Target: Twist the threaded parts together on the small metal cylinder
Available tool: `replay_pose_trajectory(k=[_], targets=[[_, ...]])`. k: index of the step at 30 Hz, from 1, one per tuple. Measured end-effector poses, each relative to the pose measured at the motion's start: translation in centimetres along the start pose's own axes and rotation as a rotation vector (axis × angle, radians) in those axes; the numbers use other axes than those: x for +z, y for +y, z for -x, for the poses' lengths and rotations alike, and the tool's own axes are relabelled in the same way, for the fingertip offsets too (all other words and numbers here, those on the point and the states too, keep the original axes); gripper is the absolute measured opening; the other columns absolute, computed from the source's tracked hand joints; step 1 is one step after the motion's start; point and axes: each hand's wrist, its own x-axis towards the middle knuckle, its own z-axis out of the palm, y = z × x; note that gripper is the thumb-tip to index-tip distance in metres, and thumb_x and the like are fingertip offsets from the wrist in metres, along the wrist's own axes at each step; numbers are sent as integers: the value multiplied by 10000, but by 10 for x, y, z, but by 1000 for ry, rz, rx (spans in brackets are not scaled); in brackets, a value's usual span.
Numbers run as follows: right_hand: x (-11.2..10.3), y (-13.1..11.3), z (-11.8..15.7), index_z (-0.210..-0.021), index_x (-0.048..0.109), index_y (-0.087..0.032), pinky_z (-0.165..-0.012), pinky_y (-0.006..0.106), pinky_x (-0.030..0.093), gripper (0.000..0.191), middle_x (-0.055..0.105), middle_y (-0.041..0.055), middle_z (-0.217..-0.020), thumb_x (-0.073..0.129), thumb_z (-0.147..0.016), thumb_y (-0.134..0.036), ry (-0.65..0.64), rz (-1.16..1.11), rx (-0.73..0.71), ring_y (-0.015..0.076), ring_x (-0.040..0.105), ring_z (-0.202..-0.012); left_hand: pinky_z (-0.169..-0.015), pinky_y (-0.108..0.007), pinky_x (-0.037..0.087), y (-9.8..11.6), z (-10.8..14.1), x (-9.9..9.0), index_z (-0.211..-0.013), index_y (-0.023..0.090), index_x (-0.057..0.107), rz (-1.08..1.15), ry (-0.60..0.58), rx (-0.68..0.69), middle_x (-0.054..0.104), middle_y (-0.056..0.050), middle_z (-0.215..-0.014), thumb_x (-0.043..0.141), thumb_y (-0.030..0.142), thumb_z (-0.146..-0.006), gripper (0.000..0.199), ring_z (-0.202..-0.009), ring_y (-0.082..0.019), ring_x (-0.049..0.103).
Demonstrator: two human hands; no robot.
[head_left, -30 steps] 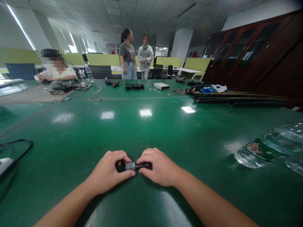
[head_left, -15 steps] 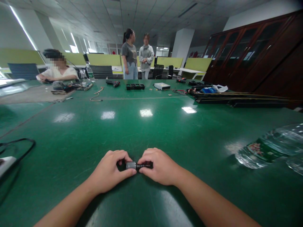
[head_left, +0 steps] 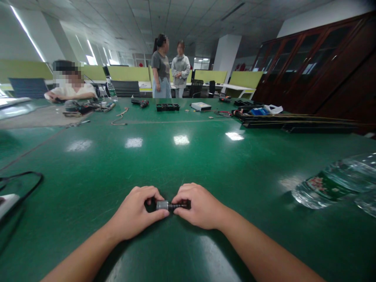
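Low in the middle of the head view, my left hand (head_left: pixel 133 213) pinches a small silver-grey metal cylinder (head_left: pixel 162 205) between thumb and fingers. A dark ribbed shaft (head_left: pixel 178 205) extends from the cylinder's right end, roughly in line with it. Around that shaft the thumb and fingers of my right hand (head_left: pixel 201 205) are closed, covering part of it. Whether the two parts are joined or only touching I cannot tell. Both hands rest at the surface of the green table (head_left: pixel 152 160).
Large water bottles (head_left: pixel 326 188) lie at the right; a black cable (head_left: pixel 37 174) and a white power strip (head_left: pixel 8 205) are at the left. Far back are a power drill (head_left: pixel 141 103), a black part (head_left: pixel 167 107), a white-grey box (head_left: pixel 201 106) and dark rails (head_left: pixel 264 122). A person (head_left: pixel 73 90) sits far left.
My right hand has shifted very slightly to the right along with the dark shaft. My left hand and the metal cylinder are practically where they were.
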Motion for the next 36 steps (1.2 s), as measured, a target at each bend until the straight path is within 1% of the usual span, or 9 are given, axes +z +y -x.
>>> replay_pose_trajectory(k=[6, 16, 21, 23, 25, 27, 32, 36], targets=[[-4, 0, 2, -856, 731, -198, -742, 285, 401, 104, 669, -1, -760, 729, -751, -194, 10, 5, 12, 151, 595, -750, -751, -307, 367, 1, 0, 0, -834, 224, 660, -11, -1, -9, 689, 22, -826, 720, 454, -791, 241, -779, -199, 588], [-7, 7, 2, -775, 719, -193, -712, 278, 410, 89, 646, -13, -707, 772, -705, -211, 37, -12, 44, 138, 585, -692, -746, -300, 377, -2, 0, 1, -832, 227, 661, -9, 5, 15, 696, 20, -830, 704, 473, -796, 252, -770, -191, 590], [-19, 23, 7, -715, 705, -174, -635, 251, 415, 59, 626, -18, -677, 747, -674, -163, 16, -21, 66, 118, 562, -630, -752, -307, 373, -2, -1, 0, -846, 223, 655, -8, -5, -4, 694, 19, -837, 702, 472, -804, 256, -779, -197, 587], [-25, 30, 8, -695, 696, -166, -558, 230, 393, 41, 601, -21, -649, 721, -674, -140, 26, -49, 127, 108, 537, -580, -750, -308, 376, -2, -1, 0, -844, 225, 651, -6, -6, -5, 695, 20, -842, 694, 479, -811, 259, -782, -201, 587], [-28, 34, 10, -686, 687, -162, -521, 224, 381, 35, 587, -20, -632, 718, -683, -146, 63, -94, 173, 107, 522, -559, -750, -310, 379, -2, -1, 0, -845, 229, 649, -6, -7, -5, 698, 24, -848, 685, 474, -820, 248, -784, -203, 587], [-29, 36, 11, -694, 692, -161, -519, 226, 383, 35, 593, -14, -636, 723, -683, -149, 68, -114, 175, 110, 526, -563, -753, -312, 381, -2, -1, 0, -841, 230, 647, -7, -7, -6, 698, 26, -847, 684, 469, -821, 243, -784, -203, 588], [-22, 30, 9, -729, 723, -173, -563, 232, 410, 46, 619, -13, -661, 734, -685, -179, 4, -85, 123, 115, 557, -594, -752, -305, 378, -2, 0, 0, -837, 228, 646, -8, -4, -7, 698, 22, -845, 702, 479, -809, 259, -786, -202, 590], [-16, 21, 5, -742, 732, -178, -615, 245, 427, 52, 621, -13, -657, 751, -702, -205, 13, -76, 75, 119, 564, -616, -761, -304, 373, -2, 0, 1, -838, 228, 647, -6, -6, -5, 699, 24, -851, 704, 471, -811, 251, -789, -198, 592]])
